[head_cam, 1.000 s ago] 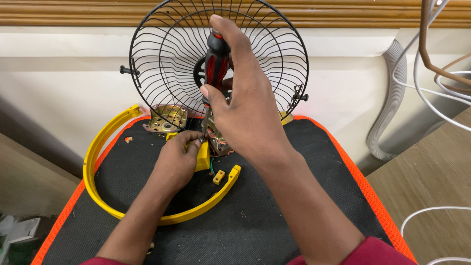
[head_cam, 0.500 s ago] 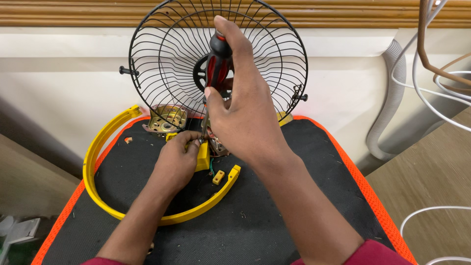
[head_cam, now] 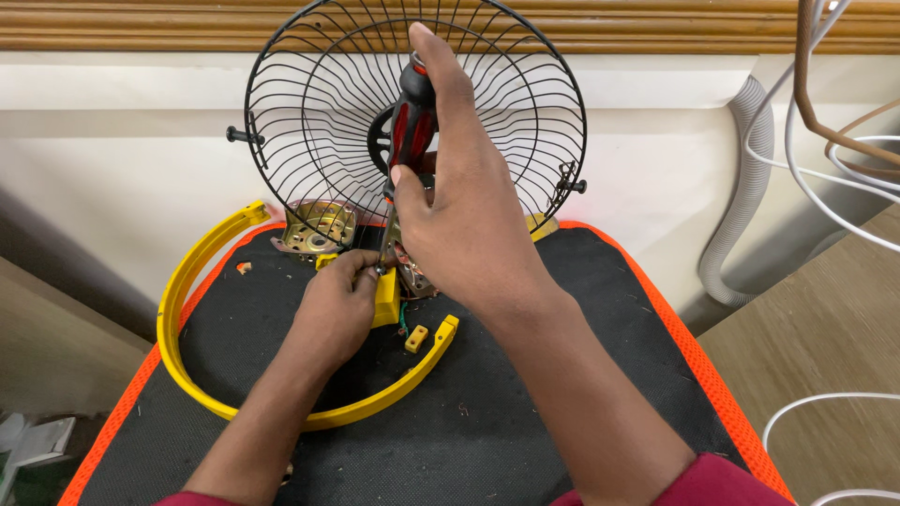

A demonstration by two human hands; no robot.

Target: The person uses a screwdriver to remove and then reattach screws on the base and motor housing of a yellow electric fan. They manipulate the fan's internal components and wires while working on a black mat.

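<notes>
1. Head view, right hand: your right hand (head_cam: 464,215) is wrapped around a red and black screwdriver (head_cam: 410,122), fingers closed on the handle. The tool stands nearly upright, handle up toward the black wire fan guard (head_cam: 309,112) and tip down toward your left fingers.

2. Head view, left hand: your left hand (head_cam: 336,305) sits just below and to the left of the right one, fingertips pinched together at the screwdriver tip. What they pinch is too small to tell; it may be a screw or a bit of the yellow housing piece (head_cam: 385,298) beside them.

3. Head view, the work itself: the fan motor (head_cam: 412,272) lies directly under your right palm, mostly hidden by it. The screwdriver's long axis runs down to a point just left of the motor, so the left hand is nearer that point.

4. Head view, around the hands: a brass-coloured metal plate (head_cam: 314,230) lies just beyond your left hand. A yellow ring (head_cam: 197,356) curves around both wrists on the black mat (head_cam: 525,422), with a small yellow clip (head_cam: 416,338) near your right wrist.
</notes>
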